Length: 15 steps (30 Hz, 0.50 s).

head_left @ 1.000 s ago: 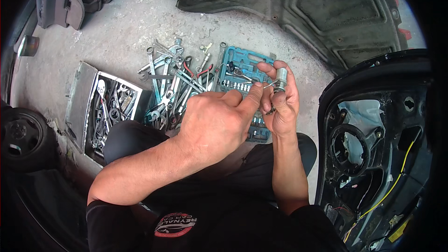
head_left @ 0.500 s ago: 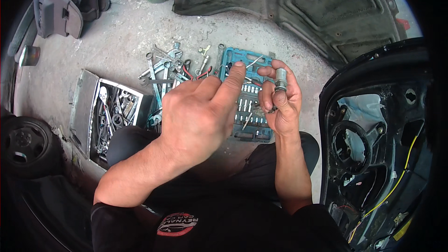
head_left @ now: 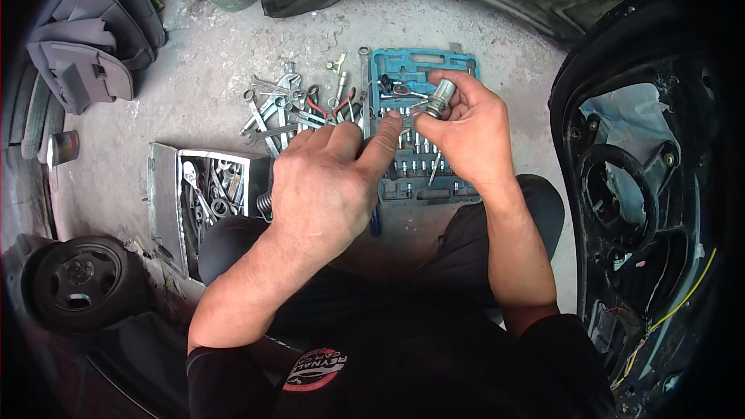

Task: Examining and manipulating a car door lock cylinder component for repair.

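Observation:
My right hand (head_left: 475,128) is closed on a silver metal socket (head_left: 443,95), pinched between thumb and fingers over the blue tool case. To its left my left hand (head_left: 330,174) hangs palm down, back toward me. One digit of it stretches toward the socket, and the others curl under; whatever they may hold is hidden. Below both hands the open blue socket case (head_left: 423,55) lies on the floor, with rows of small sockets (head_left: 419,166) and a ratchet (head_left: 405,91) in it. My hands cover part of the case.
Loose wrenches and pliers (head_left: 291,101) lie left of the case. An open metal toolbox (head_left: 164,194) full of tools stands near my left knee. A wheel (head_left: 81,283) lies at the left, a stripped car door (head_left: 574,140) stands at the right. Grey panels (head_left: 93,70) lean at far left.
My right hand has turned, so the socket now tilts, and its back shows more. The left hand stays near it. The whole view has shifted a little.

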Motion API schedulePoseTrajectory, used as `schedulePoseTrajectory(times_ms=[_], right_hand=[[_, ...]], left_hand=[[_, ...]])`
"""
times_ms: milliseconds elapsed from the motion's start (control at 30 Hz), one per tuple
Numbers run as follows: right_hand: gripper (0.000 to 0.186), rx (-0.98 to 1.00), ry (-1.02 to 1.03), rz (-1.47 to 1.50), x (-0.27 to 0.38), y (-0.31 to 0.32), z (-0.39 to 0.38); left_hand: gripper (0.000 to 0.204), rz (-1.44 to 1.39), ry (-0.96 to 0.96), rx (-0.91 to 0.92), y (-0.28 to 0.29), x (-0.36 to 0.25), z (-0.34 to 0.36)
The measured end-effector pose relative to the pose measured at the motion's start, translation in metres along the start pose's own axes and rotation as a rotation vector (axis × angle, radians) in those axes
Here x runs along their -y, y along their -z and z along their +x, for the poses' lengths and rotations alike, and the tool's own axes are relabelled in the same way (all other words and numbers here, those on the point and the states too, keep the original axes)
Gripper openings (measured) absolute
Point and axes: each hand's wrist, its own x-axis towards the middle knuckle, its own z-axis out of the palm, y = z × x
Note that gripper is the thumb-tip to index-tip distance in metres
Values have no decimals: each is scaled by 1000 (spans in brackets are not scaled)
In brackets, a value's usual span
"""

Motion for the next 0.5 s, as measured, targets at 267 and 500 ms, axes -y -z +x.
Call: schedulePoseTrajectory(times_ms=[267,500], right_hand=[[45,124,-22,173,1,6,-3],[78,708,19,1275,-7,15,-3]], left_hand=[[61,-90,40,-103,3,-5,8],[60,-398,201,-228,25,2,17]])
